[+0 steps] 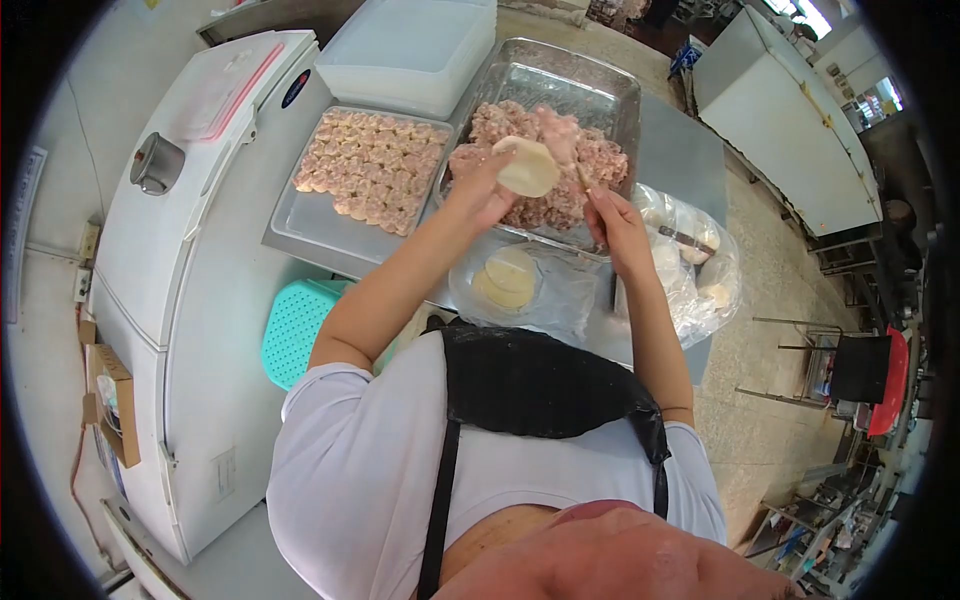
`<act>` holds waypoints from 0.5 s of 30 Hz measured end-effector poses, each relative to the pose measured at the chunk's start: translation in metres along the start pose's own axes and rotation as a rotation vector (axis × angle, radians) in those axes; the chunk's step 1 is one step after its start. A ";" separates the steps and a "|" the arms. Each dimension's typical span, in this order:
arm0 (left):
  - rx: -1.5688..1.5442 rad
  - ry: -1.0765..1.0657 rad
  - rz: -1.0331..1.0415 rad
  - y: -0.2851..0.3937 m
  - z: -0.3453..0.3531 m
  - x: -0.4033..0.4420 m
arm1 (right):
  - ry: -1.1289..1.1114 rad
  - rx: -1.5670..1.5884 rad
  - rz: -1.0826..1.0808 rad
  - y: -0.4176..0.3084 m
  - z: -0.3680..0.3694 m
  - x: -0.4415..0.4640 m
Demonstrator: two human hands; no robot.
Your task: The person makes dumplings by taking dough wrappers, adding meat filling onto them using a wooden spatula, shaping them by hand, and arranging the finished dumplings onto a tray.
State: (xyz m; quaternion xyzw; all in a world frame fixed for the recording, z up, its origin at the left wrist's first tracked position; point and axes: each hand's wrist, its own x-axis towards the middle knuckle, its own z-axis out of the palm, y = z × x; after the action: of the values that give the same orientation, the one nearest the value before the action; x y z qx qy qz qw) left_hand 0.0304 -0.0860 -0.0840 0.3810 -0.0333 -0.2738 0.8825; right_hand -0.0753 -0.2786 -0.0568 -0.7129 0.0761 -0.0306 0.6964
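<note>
My left hand [484, 190] holds a round dough wrapper [528, 168] above a metal tray [625, 95] of ground meat [600, 160]. Beside it, my right hand [618, 228] grips a thin utensil [583, 178] whose far end meets a lump of pale meat [556, 132]. Rows of small meat-topped pieces [370, 165] fill much of a plastic tray [290, 215] to the left. Nearer my body, more round wrappers [508, 278] lie on clear plastic [570, 295].
Stacked clear plastic containers [405, 55] stand behind the left tray. A plastic bag with pale contents [690, 250] is at the table's right. A white freezer [150, 230] with a metal pot [157, 165] and a turquoise stool [300, 330] are on the left.
</note>
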 end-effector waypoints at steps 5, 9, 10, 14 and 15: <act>-0.532 0.105 0.025 -0.001 0.058 -0.003 | -0.023 -0.308 -0.054 0.016 -0.008 0.002; -0.608 0.038 -0.039 -0.017 0.019 0.014 | -0.056 -1.011 -0.483 -0.016 -0.035 -0.022; -0.528 0.066 0.020 -0.018 0.020 0.012 | -0.112 -1.188 -0.376 -0.027 -0.036 -0.028; -0.367 0.122 0.054 -0.012 0.041 -0.001 | -0.026 -1.044 -0.571 -0.020 -0.024 -0.024; -0.368 0.121 0.054 -0.008 0.044 -0.005 | -0.078 -1.099 -0.525 -0.025 -0.024 -0.022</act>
State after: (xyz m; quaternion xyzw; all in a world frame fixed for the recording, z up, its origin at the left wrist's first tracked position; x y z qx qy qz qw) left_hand 0.0111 -0.1170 -0.0571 0.2282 0.0603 -0.2281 0.9446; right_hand -0.0993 -0.2984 -0.0297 -0.9635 -0.1231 -0.1315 0.1979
